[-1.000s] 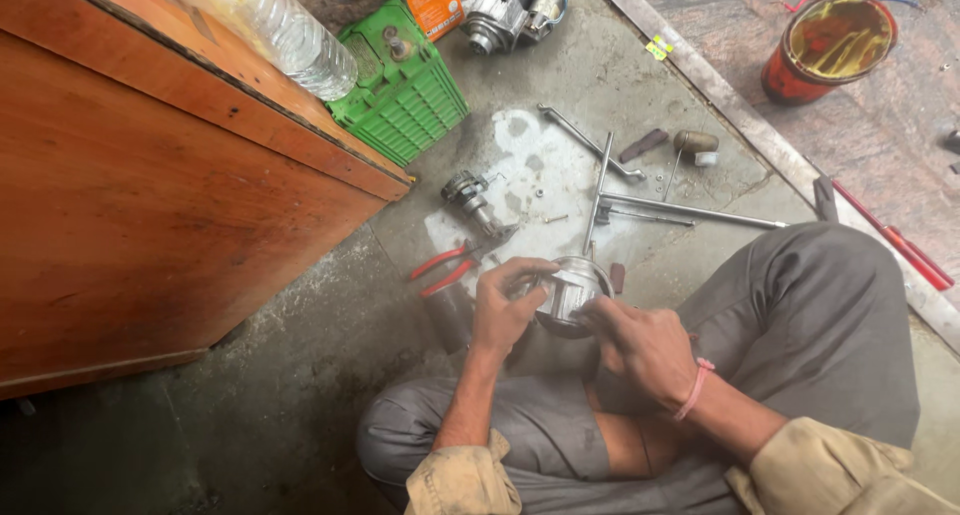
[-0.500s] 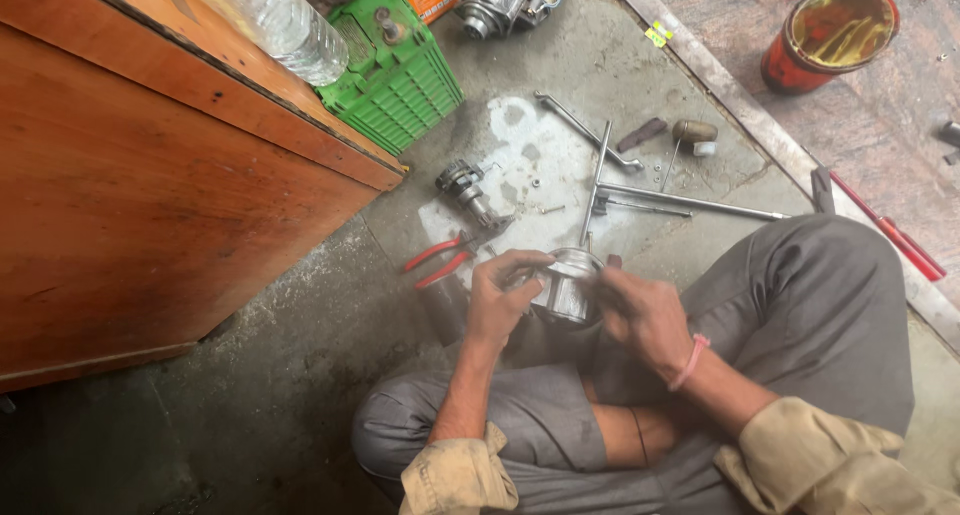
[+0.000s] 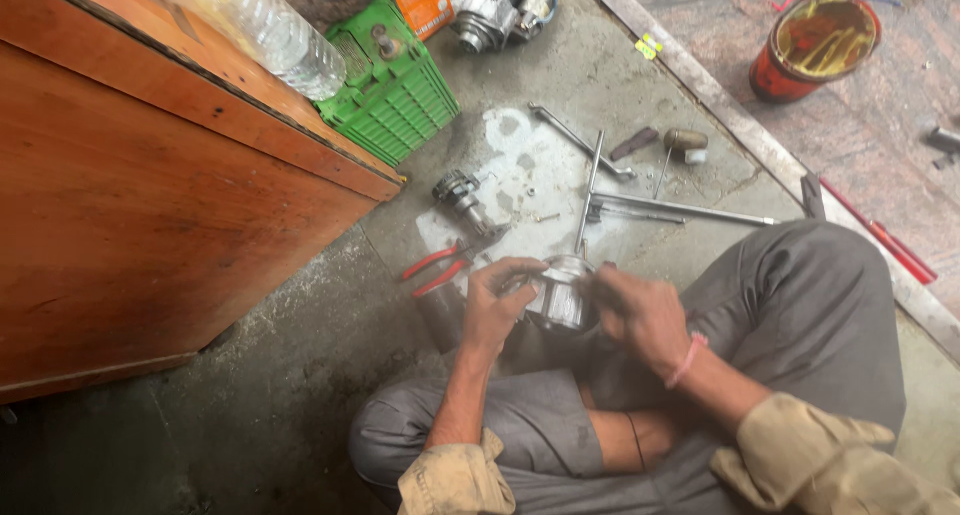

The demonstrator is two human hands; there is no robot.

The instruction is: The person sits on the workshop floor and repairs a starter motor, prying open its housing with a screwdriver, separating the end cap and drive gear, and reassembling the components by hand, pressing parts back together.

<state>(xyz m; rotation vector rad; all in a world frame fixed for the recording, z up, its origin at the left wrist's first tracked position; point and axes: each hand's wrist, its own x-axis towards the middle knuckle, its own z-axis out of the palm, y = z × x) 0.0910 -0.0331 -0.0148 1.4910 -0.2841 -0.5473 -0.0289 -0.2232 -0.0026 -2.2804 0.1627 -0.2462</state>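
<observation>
Above the crossed legs, left hand [image 3: 492, 310] and right hand [image 3: 640, 315] each grip a ribbed, cylindrical metal housing [image 3: 560, 293].

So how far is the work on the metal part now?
Done: the floor shows stripped pieces, a small rotor and long bolts lying loose. In hand: left hand and right hand both grip the metal housing. Left: those pieces and the pliers lie apart, so it is not finished.

Concrete floor [image 3: 300, 395]: pliers [image 3: 432, 270], rods [image 3: 680, 211], crate [image 3: 395, 90].
</observation>
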